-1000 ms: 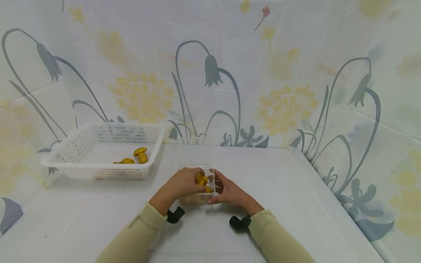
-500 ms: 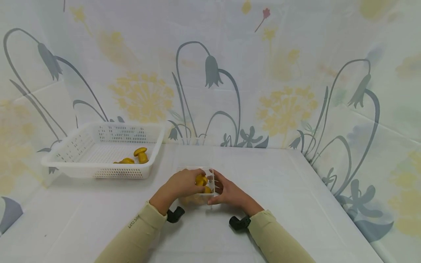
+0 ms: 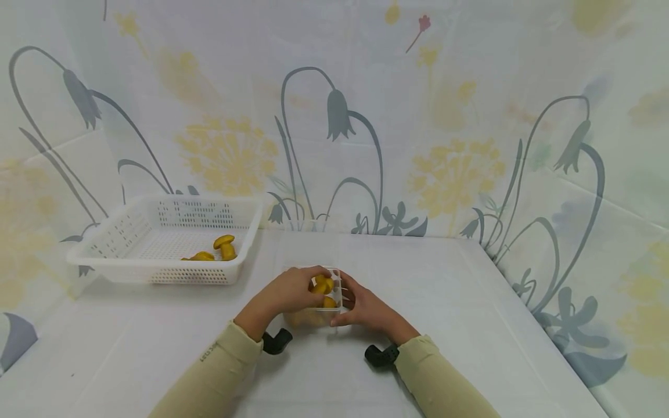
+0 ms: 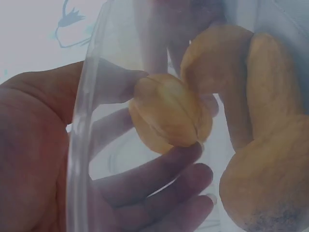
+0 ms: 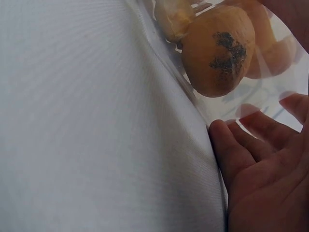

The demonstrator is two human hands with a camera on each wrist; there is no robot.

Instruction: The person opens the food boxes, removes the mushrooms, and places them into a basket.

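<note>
A clear plastic box stands on the white table, with several yellow mushrooms inside it. My left hand reaches in over the box's left side. Its thumb and fingers pinch one yellow mushroom, seen through the clear wall in the left wrist view. On the box's right side, my right hand holds the wall, its thumb at the front right corner and its fingers along the side. A mushroom with dark specks lies against the wall in the right wrist view.
A white perforated basket stands at the back left, holding a few yellow mushrooms. Faint clear plastic shows behind the box. A flower-printed cloth hangs behind and beside the table.
In the box, the pinched mushroom has turned slightly and shifted a little to the right, so more of it shows. The left wrist has moved slightly left. The right hand stays put.
</note>
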